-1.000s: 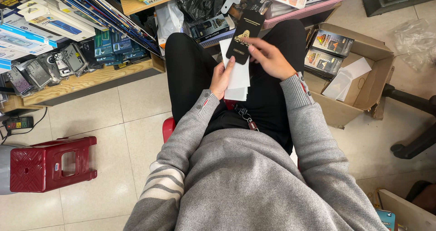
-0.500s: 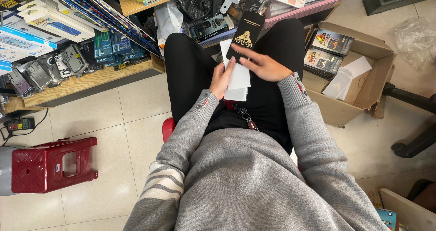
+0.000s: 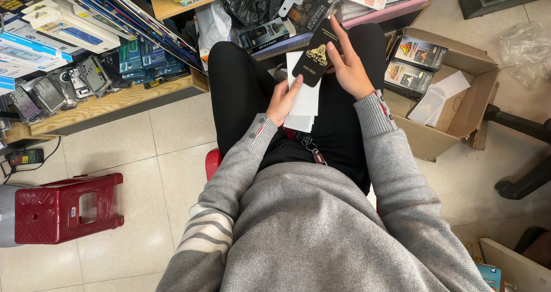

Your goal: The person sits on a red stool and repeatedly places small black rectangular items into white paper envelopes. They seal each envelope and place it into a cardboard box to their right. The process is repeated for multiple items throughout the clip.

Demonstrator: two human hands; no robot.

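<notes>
**Black packet in the right hand, laid over the white sheets in the left**

The person sits with both hands raised over the lap. The right hand point(image 3: 351, 68) has its grip closed around a flat black packet point(image 3: 314, 57), thumb on the near face and fingers wrapped behind its right edge. The packet's long axis runs from near-left to far-right, tilted a little off upright, with its far end toward the shelf clutter and its near end resting against the white sheets point(image 3: 304, 100). The left hand point(image 3: 282, 100) has its grip closed on those sheets from their left edge, fingers curled over the paper, holding a small stack whose long axis runs near to far along the thigh.

The packet lies just to the right of and slightly farther than the left hand, overlapping the top right corner of the sheets; the two hands are near one another, with the packet and paper touching between them. The right hand is plainly the one on the packet; the left touches only the paper.

To the right, on the floor, an open cardboard box point(image 3: 459, 125) holds more dark printed packets point(image 3: 414, 62) and a few white sheets. To the left a wooden shelf point(image 3: 115, 102) carries boxed goods, and a red plastic stool point(image 3: 66, 211) stands on the tiled floor point(image 3: 155, 223)
</notes>
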